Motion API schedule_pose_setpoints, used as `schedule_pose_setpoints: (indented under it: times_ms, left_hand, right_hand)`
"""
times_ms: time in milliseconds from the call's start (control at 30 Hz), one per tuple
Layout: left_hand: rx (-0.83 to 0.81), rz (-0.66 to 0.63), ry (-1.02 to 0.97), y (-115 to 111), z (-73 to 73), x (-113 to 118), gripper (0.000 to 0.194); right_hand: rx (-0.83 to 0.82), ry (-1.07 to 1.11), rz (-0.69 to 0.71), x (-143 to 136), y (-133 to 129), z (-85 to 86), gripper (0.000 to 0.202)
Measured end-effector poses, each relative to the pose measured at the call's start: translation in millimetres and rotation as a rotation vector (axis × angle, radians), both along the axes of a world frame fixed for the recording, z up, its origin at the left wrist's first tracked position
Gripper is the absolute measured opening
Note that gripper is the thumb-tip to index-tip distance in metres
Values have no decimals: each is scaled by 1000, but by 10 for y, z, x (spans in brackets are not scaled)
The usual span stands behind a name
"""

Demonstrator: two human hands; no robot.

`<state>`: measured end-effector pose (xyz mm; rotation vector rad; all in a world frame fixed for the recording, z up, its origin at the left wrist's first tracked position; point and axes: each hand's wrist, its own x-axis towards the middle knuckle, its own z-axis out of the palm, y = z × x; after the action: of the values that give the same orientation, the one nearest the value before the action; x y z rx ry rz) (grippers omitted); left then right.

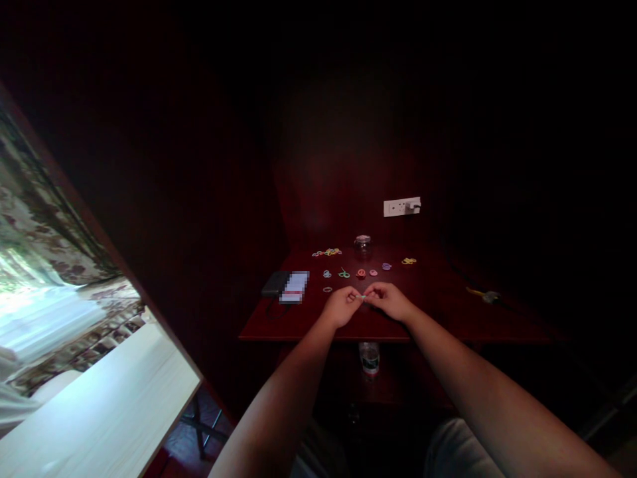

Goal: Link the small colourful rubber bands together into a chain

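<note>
Head view, both arms: the forearms reach forward from the lower edge and angle inward, the wrists just above the near part of the dark red worktop (428, 318).
Left hand: the left hand (343, 307) is turned palm inward, fingers curled, thumb and index fingertips pinched on one end of a pale green band (363, 297).
Right hand: the right hand (391, 301) mirrors it, knuckles up, fingertips closed on the other end; the two hands nearly meet, the band between them.
Pale green band: small, thin and light, mostly covered by the fingers, near the front edge of the worktop; its full shape cannot be told.
Loops beyond the hands: a row of small clusters, blue loops (327, 273), green loops (344, 273), red loops (361, 273), pink loops (373, 273), purple loops (387, 267) and yellow loops (409, 261); a pale ring (327, 289) lies nearer, a multicoloured pile (328, 252) farther back.
Jar: a clear jar (363, 248) with a pinkish top stands behind the row.
Writing: the phone (294, 287) has a pixelated screen; the bottle (369, 362) below the worktop bears a dark green label, too small to read.
</note>
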<state>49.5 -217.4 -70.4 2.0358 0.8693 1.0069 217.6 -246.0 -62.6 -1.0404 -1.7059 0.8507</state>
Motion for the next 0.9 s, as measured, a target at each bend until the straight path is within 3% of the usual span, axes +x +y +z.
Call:
schedule_pose_setpoints:
  times_ms: [200,633,900]
  left_hand:
    - [-16,10,13,-15,9,-1,11]
    - [-41,-56,-38,1,9,11,23]
    - [-23,-21,-10,48,-36,20,20]
  right_hand:
    - [4,-47,-11,17,5,-5,29]
    - [-5,-106,-83,44,49,-41,25]
    - [1,-111,-9,28,35,-40,28]
